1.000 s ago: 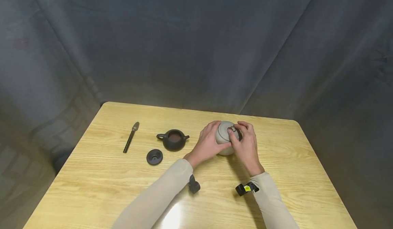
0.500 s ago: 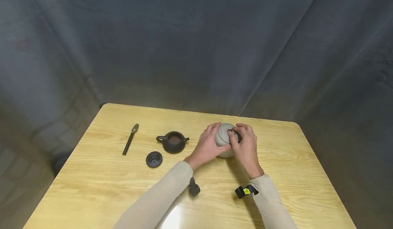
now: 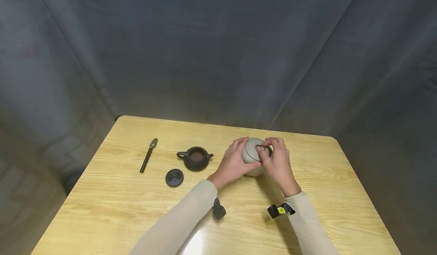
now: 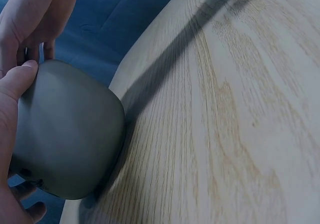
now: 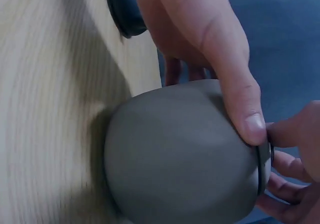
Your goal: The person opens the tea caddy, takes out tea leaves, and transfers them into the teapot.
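A round grey jar (image 3: 252, 157) stands on the wooden table (image 3: 321, 179), right of centre. My left hand (image 3: 237, 160) grips its left side, thumb along the front. My right hand (image 3: 271, 153) pinches the dark-rimmed lid (image 3: 262, 148) on top of the jar. In the left wrist view the jar (image 4: 70, 134) fills the lower left, with my left thumb (image 4: 17, 79) pressed on it. The right wrist view shows the jar (image 5: 180, 159) close up, the lid's dark rim (image 5: 263, 166) at its right end, and the left thumb (image 5: 240, 94) lying across it.
A small dark teapot (image 3: 195, 159) stands open left of the jar. Its round lid (image 3: 174, 177) lies in front of it. A dark-handled scoop (image 3: 148, 160) lies further left. Grey cloth hangs behind the table.
Both hands stay on the jar. The right fingers have shifted slightly on the lid. The teapot, its lid and the scoop have not moved.
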Motion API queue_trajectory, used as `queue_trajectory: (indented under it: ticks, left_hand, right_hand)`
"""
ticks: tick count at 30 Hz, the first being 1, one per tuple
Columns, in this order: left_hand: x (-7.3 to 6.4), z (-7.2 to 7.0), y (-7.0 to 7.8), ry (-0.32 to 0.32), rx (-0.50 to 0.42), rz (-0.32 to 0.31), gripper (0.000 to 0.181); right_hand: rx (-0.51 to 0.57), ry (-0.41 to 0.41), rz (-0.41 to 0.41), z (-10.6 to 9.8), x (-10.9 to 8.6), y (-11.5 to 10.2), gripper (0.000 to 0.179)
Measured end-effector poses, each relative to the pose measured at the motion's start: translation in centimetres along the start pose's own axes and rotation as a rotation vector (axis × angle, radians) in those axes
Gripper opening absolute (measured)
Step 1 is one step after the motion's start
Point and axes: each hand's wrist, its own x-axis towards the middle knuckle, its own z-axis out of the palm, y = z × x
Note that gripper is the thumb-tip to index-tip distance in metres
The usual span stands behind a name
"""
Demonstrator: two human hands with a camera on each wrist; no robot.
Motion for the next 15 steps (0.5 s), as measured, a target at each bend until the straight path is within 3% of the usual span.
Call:
queue_trajectory:
  ticks: [8, 15]
  left_hand:
    - [0.0, 0.0, 0.1, 0.01, 0.026, 0.017, 0.098]
    - [-0.1, -0.1, 0.2, -0.002, 0.029, 0.003, 0.099]
  right_hand:
    - [0.013, 0.002, 0.076, -0.2, 0.1, -0.6, 0.026]
    - [-0.089, -0.078, 0.176, -1.4, 0.8, -1.7, 0.032]
